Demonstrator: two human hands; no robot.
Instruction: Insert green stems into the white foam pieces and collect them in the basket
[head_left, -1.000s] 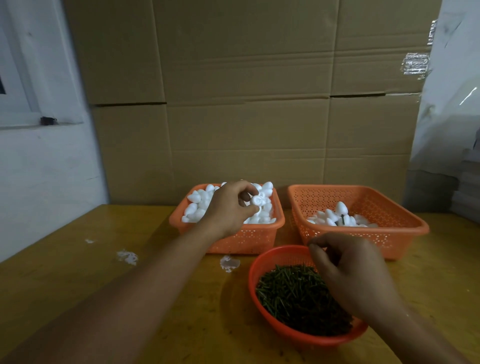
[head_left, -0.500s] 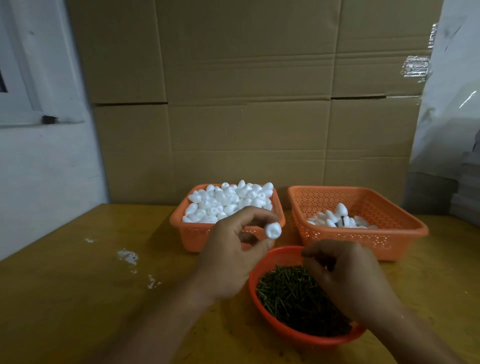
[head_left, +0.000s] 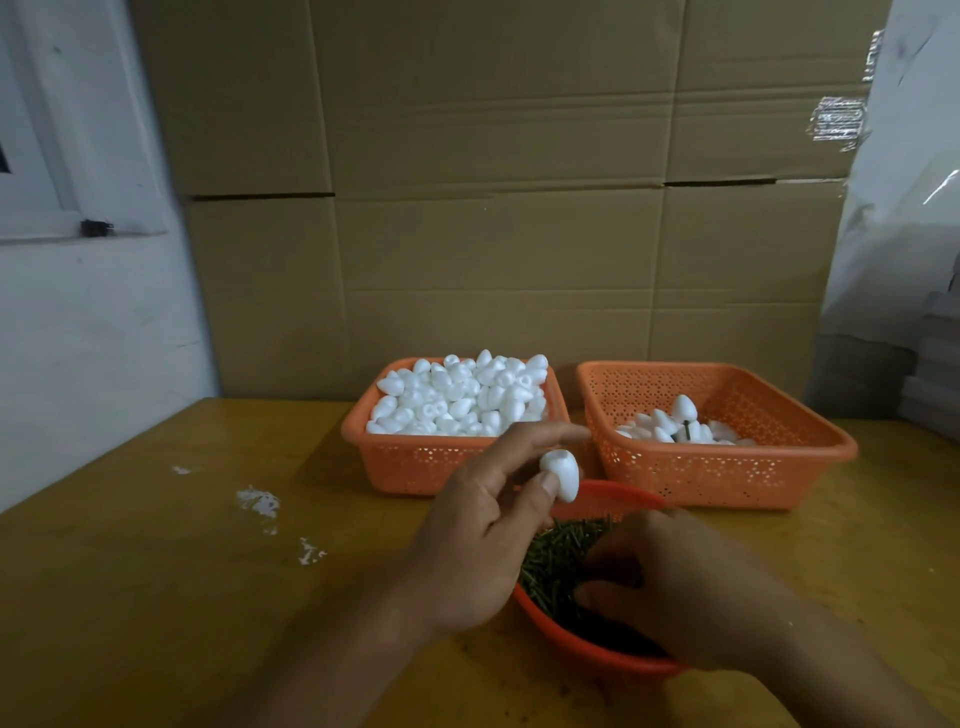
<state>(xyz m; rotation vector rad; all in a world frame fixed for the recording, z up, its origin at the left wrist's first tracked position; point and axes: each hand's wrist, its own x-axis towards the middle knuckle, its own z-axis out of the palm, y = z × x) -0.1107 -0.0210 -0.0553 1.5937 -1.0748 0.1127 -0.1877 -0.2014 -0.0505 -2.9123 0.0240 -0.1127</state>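
Above one bowl, left hand pinches one foam piece.

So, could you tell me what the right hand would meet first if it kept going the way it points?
Most likely the green stems: the right hand reaches down and leftward into the round red bowl, fingers curled just over the pile. Depth is unclear.

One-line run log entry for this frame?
left hand pinches foam piece | right hand in stem bowl, grip unclear | stem not inserted
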